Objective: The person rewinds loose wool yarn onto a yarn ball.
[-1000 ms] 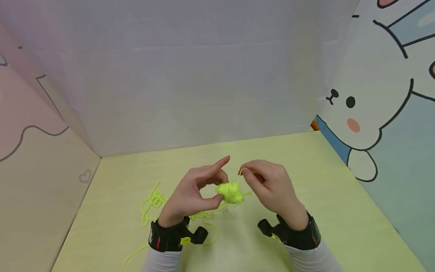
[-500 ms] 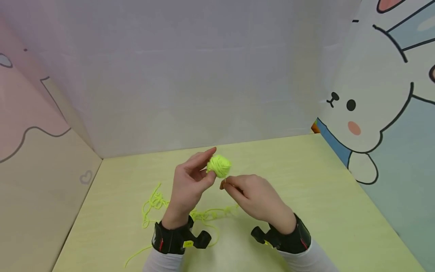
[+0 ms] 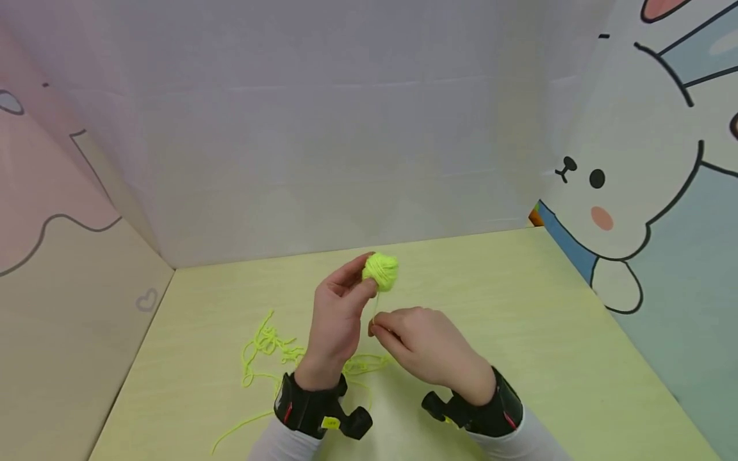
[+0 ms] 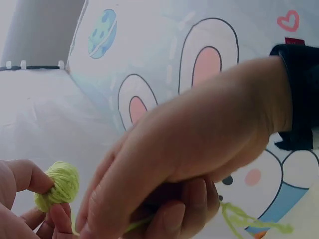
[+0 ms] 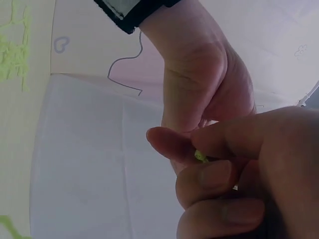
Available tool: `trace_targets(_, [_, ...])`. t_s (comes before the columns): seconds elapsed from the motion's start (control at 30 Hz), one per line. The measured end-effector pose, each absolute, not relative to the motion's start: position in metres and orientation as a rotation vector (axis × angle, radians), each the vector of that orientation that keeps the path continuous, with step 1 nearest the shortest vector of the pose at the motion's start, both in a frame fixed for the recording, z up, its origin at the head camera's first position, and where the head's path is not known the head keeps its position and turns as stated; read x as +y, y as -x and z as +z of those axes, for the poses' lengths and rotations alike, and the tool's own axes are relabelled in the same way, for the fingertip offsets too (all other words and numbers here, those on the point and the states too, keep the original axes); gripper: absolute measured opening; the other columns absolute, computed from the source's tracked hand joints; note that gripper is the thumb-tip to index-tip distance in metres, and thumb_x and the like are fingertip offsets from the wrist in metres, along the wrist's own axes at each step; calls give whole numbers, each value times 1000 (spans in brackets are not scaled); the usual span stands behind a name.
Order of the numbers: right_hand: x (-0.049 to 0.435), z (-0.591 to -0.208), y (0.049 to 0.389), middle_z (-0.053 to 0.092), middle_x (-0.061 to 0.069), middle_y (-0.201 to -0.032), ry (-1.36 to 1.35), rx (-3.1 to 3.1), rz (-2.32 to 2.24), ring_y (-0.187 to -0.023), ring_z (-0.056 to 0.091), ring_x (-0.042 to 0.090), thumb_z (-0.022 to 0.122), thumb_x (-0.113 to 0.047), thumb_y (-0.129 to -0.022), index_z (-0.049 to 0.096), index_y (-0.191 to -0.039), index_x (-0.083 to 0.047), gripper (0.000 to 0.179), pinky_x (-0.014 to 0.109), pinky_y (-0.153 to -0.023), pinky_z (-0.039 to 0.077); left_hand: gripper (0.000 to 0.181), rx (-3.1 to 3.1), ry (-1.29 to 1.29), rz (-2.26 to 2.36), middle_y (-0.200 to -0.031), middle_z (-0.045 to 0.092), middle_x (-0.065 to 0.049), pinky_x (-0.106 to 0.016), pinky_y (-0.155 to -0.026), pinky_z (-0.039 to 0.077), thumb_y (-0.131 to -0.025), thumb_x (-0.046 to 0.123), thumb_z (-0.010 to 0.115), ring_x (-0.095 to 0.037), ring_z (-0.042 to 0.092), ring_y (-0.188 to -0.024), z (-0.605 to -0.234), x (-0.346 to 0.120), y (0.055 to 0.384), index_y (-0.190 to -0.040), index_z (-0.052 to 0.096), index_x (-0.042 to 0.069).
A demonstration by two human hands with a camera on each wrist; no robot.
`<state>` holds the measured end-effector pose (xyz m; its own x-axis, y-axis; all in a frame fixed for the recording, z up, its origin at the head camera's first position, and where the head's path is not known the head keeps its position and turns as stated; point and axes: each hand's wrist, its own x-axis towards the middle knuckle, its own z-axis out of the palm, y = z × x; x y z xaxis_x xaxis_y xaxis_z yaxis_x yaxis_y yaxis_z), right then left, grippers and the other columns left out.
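A small ball of neon yellow-green yarn (image 3: 381,271) is held up above the table by my left hand (image 3: 337,317), pinched between thumb and fingers. From the ball a taut strand (image 3: 377,302) runs down to my right hand (image 3: 429,342), which pinches it between thumb and forefinger just below and right of the ball. In the left wrist view the wound ball (image 4: 61,185) shows its wraps, and the right hand (image 4: 164,154) covers much of the frame. Yarn (image 5: 200,156) peeks out between the right fingers in the right wrist view.
Loose tangled yarn (image 3: 268,342) lies on the pale yellow table (image 3: 519,307) at left and under the left wrist, a tail trailing toward the front edge. A white backdrop (image 3: 346,160) rises behind, with printed side panels (image 3: 646,192) at right.
The ball has been raised away from the table and turned in the left hand. My right hand has swung from above the ball to below it, drawing the strand along.
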<state>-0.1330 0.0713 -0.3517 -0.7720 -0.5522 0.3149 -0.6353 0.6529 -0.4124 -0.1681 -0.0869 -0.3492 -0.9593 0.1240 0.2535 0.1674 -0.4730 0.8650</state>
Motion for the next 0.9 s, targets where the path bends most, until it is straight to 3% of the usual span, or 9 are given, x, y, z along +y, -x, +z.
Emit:
trace_targets(0.23, [76, -348, 130, 52, -20, -69, -1046, -2675, 736, -56, 45, 0, 57, -23, -101, 67, -90, -24, 15, 20, -51, 41, 44, -1788, 487, -2350, -114, 63, -18, -24, -79, 57, -88, -8, 65, -28, 64, -97, -356, -83, 172, -131, 62, 3])
trace_targets(0.37, [83, -342, 127, 53, -19, -72, -1100, -2589, 754, -58, 44, -1, 58, -20, -100, 65, -88, -24, 14, 19, -52, 41, 41, -1952, 509, -2099, -106, 67, -13, -23, -74, 56, -85, -8, 67, -24, 64, -91, -353, -82, 170, -123, 67, 6])
trace_targets(0.53, [93, -338, 129, 63, -14, -81, -1089, -2386, 828, -60, 45, -1, 58, -17, -98, 67, -92, -20, 12, 19, -52, 44, 35, -2124, 553, -1859, -99, 68, -10, -29, -68, 52, -82, -10, 68, -20, 61, -86, -337, -81, 161, -115, 68, 3])
trace_targets(0.67, [100, -338, 134, 64, -8, -81, -974, -2256, 840, -59, 46, 2, 52, -23, -103, 69, -94, -16, 21, 22, -48, 46, 33, -2214, 681, -1877, -101, 67, -11, -32, -71, 57, -83, -9, 68, -19, 62, -86, -333, -85, 159, -114, 67, 0])
trace_targets(0.9, [110, -338, 143, 63, -4, -80, -829, -2200, 834, -59, 47, 5, 45, -37, -107, 71, -98, -11, 39, 26, -46, 46, 35, -2311, 1002, -2023, -97, 67, -5, -33, -72, 61, -80, -4, 74, -18, 65, -82, -352, -96, 169, -112, 68, 10])
